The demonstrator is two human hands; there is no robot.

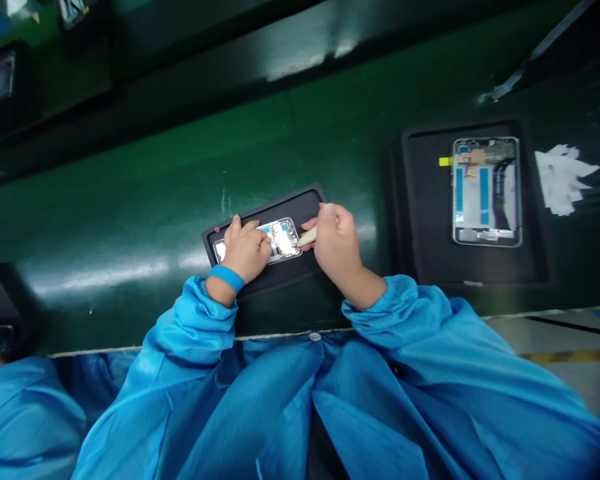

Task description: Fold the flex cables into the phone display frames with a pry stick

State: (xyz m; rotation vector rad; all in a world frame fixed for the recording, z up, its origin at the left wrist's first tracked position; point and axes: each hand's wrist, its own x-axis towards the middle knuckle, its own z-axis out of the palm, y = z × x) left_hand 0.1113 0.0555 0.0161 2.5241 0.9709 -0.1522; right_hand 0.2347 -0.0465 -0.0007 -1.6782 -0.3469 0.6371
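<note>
A smartphone (285, 241) with its back off, its inner boards showing, lies in a black foam tray (307, 200) in front of me. My left hand (245, 252) rests over the phone's left part, hiding much of it. Some of its fingers are spread, and a blue band circles the wrist. My right hand (336, 241) is closed round a cream-coloured, pen-shaped tool (307, 237). The tool's tip meets or nearly meets the phone's right end; exact contact is too small to tell.
To the right, another opened phone (495, 193) with blue strips and a yellow tab lies on stacked black trays (430, 260). White paper scraps (563, 180) lie beyond it. More trayed devices (4, 75) stand at upper left. A co-worker's blue sleeve (25, 407) is at lower left.
</note>
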